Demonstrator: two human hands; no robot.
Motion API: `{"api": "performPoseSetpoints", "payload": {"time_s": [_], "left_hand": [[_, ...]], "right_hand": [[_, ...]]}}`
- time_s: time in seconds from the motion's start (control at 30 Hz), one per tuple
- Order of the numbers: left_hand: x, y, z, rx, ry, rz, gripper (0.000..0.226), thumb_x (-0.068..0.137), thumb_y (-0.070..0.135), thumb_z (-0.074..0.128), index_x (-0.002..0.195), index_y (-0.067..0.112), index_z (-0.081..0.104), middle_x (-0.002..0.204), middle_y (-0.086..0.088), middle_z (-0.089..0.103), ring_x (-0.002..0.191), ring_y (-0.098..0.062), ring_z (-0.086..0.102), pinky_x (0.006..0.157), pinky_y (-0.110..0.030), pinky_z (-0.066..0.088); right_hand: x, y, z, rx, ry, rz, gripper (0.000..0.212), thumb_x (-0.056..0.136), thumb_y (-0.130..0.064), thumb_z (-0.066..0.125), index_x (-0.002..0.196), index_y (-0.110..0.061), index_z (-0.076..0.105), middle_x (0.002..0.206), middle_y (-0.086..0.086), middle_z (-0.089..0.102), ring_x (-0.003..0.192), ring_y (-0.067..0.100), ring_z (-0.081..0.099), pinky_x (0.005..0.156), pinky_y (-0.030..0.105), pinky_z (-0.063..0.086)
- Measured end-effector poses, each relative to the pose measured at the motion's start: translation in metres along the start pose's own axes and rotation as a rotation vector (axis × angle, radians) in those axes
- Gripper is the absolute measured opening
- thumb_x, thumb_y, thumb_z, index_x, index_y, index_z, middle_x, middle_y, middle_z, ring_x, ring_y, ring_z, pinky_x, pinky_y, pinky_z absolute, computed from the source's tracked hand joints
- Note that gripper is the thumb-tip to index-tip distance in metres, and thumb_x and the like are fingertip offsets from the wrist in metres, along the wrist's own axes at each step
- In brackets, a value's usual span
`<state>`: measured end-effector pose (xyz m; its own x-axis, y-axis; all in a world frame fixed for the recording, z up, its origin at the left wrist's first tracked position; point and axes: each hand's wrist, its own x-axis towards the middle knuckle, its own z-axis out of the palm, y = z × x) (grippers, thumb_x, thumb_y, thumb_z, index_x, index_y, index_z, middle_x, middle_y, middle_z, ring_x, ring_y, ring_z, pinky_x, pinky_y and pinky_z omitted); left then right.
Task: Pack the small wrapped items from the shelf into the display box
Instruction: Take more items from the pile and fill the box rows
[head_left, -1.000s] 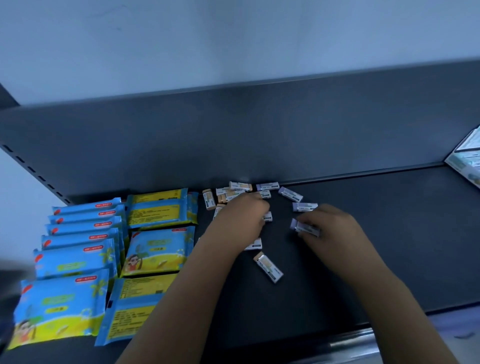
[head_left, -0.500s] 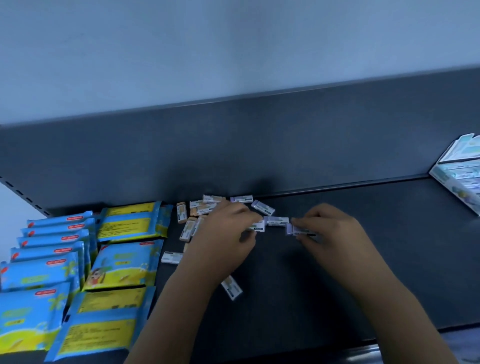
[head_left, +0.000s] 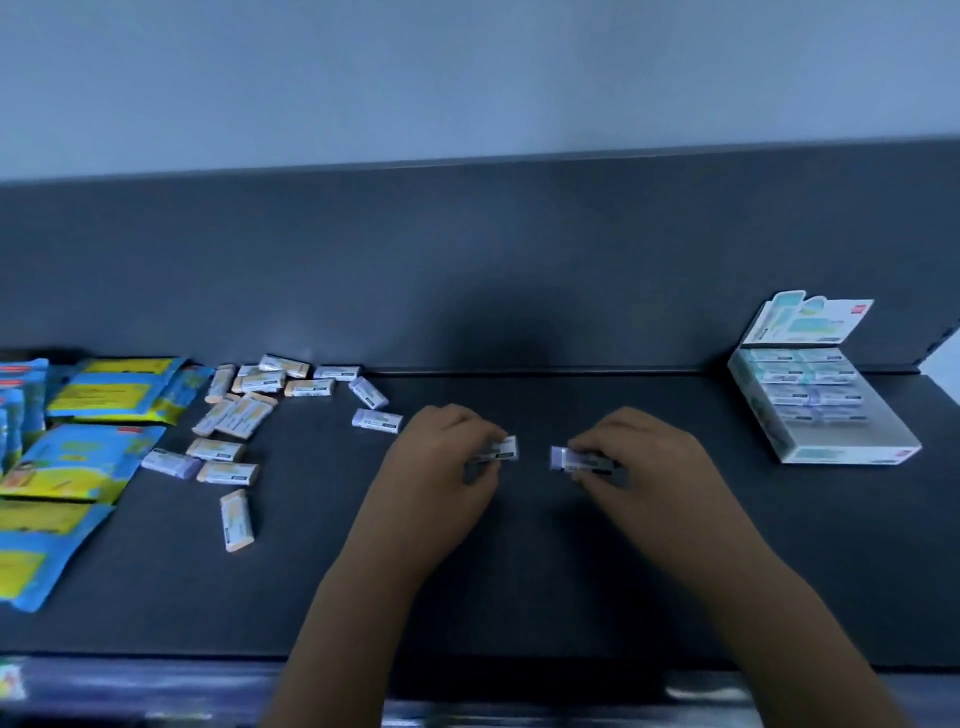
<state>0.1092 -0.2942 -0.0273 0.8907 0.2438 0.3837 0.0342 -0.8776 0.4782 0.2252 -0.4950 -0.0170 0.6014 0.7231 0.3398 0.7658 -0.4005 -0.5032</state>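
The step in hand looks like the carry: both hands are loaded at the middle of the shelf (head_left: 519, 582), between the heap and the box. The left hand (head_left: 441, 467) curls its fingers round a white-wrapped item (head_left: 503, 450), whose end pokes out past the fingertips. The right hand (head_left: 644, 462) pinches a lilac-wrapped item (head_left: 571, 460) the same way. The two pieces point at each other, apart.

The display box (head_left: 852, 454) sits at the right end of the shelf, close to the back edge, its lid flap upright and rows of wrapped pieces inside. Blur hides where a free slot lies. Many loose items (head_left: 270, 382) lie scattered near the back edge toward the left end, just beside blue and yellow packets (head_left: 104, 395) — so the job seems far from done.

The next move probably calls for a sweep rightward to the box, then laying each piece flat in line with the rows — one hand at a time, since the opening is narrow.
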Motion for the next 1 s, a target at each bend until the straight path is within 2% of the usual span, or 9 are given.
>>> {"api": "performPoseSetpoints", "payload": {"time_s": [0.23, 0.43, 0.63, 0.87, 1.0], "left_hand": [[-0.005, 0.045, 0.018, 0.023, 0.015, -0.015, 0.025, 0.079, 0.014, 0.069, 0.103, 0.021, 0.072, 0.099, 0.009, 0.065, 0.094, -0.012, 0.053, 0.084, -0.023, 0.042], [0.001, 0.061, 0.030, 0.024, -0.013, 0.068, 0.023, 0.081, 0.019, 0.066, 0.103, 0.021, 0.071, 0.100, 0.010, 0.066, 0.095, -0.013, 0.055, 0.086, -0.025, 0.043], [0.018, 0.084, 0.051, 0.015, -0.038, 0.100, 0.023, 0.082, 0.018, 0.067, 0.104, 0.021, 0.071, 0.097, 0.009, 0.065, 0.092, -0.014, 0.054, 0.082, -0.026, 0.043], [0.048, 0.136, 0.091, 0.014, -0.050, 0.102, 0.021, 0.085, 0.017, 0.068, 0.104, 0.024, 0.071, 0.098, 0.013, 0.059, 0.091, -0.010, 0.051, 0.079, -0.026, 0.045], [0.071, 0.178, 0.127, 0.032, -0.044, 0.083, 0.023, 0.085, 0.016, 0.069, 0.108, 0.020, 0.072, 0.101, 0.007, 0.063, 0.094, -0.014, 0.053, 0.082, -0.030, 0.048]], "right_hand": [[-0.015, 0.024, -0.025, 0.015, 0.038, -0.008, 0.018, 0.077, -0.016, 0.080, 0.090, -0.024, 0.071, 0.088, -0.011, 0.059, 0.081, 0.007, 0.058, 0.073, 0.032, 0.050], [-0.028, 0.034, -0.032, -0.005, 0.070, 0.036, 0.014, 0.079, -0.020, 0.078, 0.090, -0.025, 0.070, 0.088, -0.011, 0.059, 0.082, 0.007, 0.058, 0.075, 0.032, 0.051], [-0.040, 0.056, -0.051, -0.046, 0.106, 0.090, 0.016, 0.076, -0.017, 0.080, 0.089, -0.022, 0.072, 0.087, -0.009, 0.061, 0.081, 0.010, 0.060, 0.074, 0.028, 0.049], [-0.056, 0.110, -0.099, -0.026, 0.176, 0.129, 0.016, 0.077, -0.016, 0.079, 0.090, -0.024, 0.072, 0.087, -0.012, 0.064, 0.083, 0.007, 0.059, 0.076, 0.029, 0.050], [-0.071, 0.158, -0.134, 0.015, 0.207, 0.101, 0.019, 0.075, -0.013, 0.083, 0.089, -0.020, 0.074, 0.086, -0.009, 0.066, 0.081, 0.008, 0.061, 0.076, 0.026, 0.051]]}}
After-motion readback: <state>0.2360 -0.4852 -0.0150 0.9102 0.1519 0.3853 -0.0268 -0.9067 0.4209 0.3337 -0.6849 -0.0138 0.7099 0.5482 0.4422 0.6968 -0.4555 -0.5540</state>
